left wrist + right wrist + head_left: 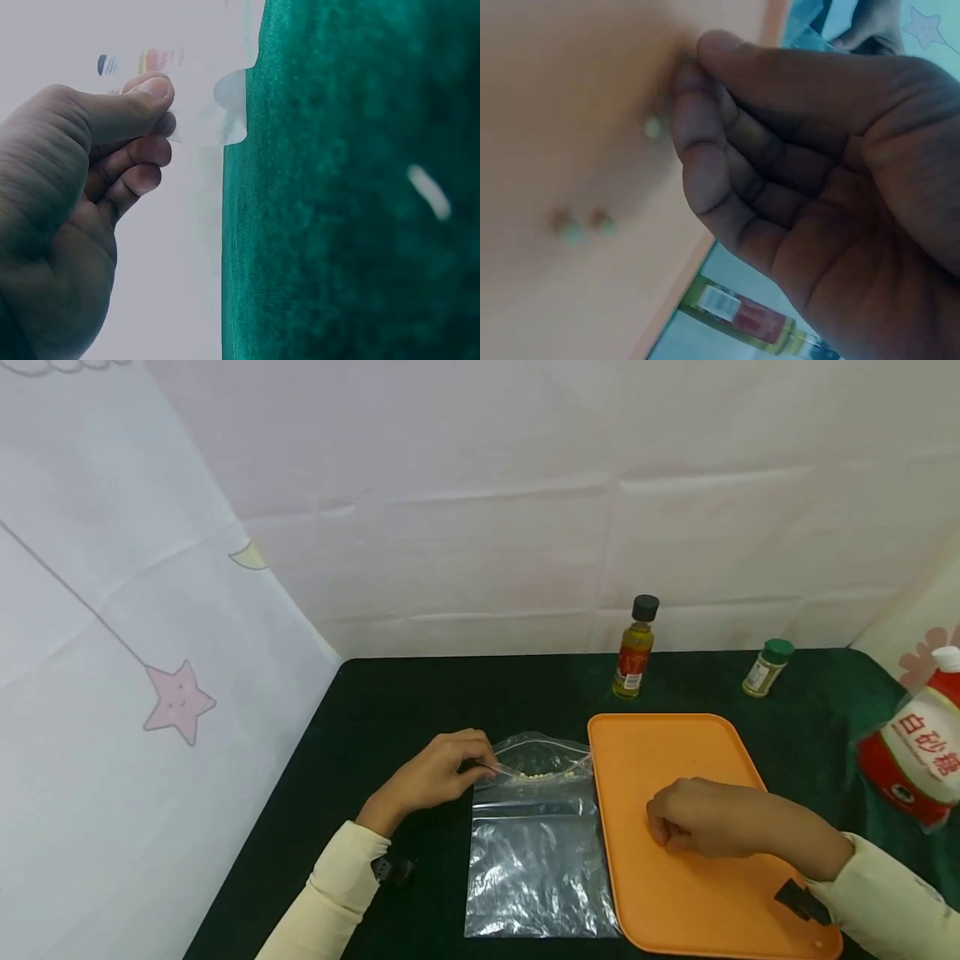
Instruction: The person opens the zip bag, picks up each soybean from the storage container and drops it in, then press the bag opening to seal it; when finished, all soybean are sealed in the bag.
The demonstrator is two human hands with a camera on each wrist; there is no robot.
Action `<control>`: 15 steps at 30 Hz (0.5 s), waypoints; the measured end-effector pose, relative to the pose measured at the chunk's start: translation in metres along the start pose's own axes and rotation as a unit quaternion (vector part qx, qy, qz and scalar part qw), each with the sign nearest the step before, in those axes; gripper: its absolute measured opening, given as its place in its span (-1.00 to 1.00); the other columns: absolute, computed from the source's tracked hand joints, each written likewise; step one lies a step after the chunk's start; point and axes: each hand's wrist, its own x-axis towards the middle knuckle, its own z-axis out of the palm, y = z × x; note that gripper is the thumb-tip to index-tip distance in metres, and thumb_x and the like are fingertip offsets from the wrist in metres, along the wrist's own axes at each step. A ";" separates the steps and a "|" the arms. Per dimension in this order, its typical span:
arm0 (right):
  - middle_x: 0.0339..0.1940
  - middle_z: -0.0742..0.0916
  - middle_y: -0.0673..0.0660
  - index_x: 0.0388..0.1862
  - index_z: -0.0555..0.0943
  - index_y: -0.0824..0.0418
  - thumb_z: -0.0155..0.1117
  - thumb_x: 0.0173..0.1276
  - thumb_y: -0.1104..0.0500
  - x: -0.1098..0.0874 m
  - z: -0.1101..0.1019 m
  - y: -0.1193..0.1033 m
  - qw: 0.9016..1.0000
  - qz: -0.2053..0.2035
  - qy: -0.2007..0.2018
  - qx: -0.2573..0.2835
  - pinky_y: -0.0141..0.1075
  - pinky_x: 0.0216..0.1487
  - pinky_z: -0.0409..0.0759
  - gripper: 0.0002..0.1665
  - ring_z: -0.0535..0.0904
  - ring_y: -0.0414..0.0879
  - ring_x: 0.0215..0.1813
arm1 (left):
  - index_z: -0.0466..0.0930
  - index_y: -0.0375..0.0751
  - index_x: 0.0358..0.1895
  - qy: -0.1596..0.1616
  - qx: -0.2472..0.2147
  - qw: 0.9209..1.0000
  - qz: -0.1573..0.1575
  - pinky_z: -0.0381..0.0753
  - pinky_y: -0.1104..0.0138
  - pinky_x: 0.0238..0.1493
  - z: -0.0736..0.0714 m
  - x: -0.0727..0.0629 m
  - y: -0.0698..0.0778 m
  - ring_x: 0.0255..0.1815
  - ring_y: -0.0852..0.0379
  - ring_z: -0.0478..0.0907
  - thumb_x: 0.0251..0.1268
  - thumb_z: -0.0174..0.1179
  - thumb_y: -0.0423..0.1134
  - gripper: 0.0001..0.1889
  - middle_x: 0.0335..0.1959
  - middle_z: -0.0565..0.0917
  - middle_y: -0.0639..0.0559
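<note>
My left hand (442, 768) pinches the left edge of a clear zip bag (540, 868) between thumb and fingers. The bag lies flat, its mouth gaping at the far end, with small yellowish beads or beans (536, 776) inside near the opening. In the left wrist view, the thumb and fingertips hold the clear plastic (225, 124). Over the orange tray (660, 739), my right hand (708, 818) has its fingers curled and thumb tip against the index finger. No object shows between those fingertips. Small pale round pieces (653, 127) lie on the tray beside them.
A bottle of yellow oil (633, 652) stands behind the tray. Right of it sits a small green-capped jar (767, 668). A red and white bag (918, 743) with a white cap is at the right edge. Dark green cloth (450, 693) covers the table.
</note>
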 end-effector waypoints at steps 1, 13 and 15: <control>-0.52 0.47 -0.23 -0.41 0.54 -0.10 0.46 0.28 0.27 0.000 0.002 0.000 1.000 0.000 0.000 -0.002 -0.41 -0.38 0.41 -0.69 0.38 -0.33 -0.45 | 0.72 -0.15 -0.13 -0.001 0.000 1.000 0.001 0.61 0.44 -0.12 0.001 0.000 0.000 -0.15 0.35 0.55 0.35 0.31 -0.38 -0.89 -0.14 0.60 0.20; -0.37 0.62 -0.24 -0.24 0.65 -0.02 0.38 0.40 0.19 0.007 -0.014 0.013 0.983 -0.048 0.179 0.011 -0.42 -0.36 0.56 -0.91 0.49 -0.36 -0.39 | 0.72 -0.15 -0.13 -0.001 0.001 1.000 -0.008 0.61 0.43 -0.13 -0.001 -0.001 0.002 -0.16 0.34 0.55 0.35 0.32 -0.37 -0.89 -0.14 0.60 0.22; -0.33 0.65 -0.25 -0.19 0.65 -0.04 0.36 0.42 0.13 0.009 -0.015 0.017 0.976 -0.041 0.212 0.017 -0.39 -0.31 0.59 -0.94 0.52 -0.36 -0.33 | 0.72 -0.16 -0.13 -0.002 -0.001 1.000 -0.009 0.61 0.43 -0.12 -0.002 0.000 0.002 -0.15 0.34 0.55 0.35 0.31 -0.37 -0.89 -0.14 0.60 0.21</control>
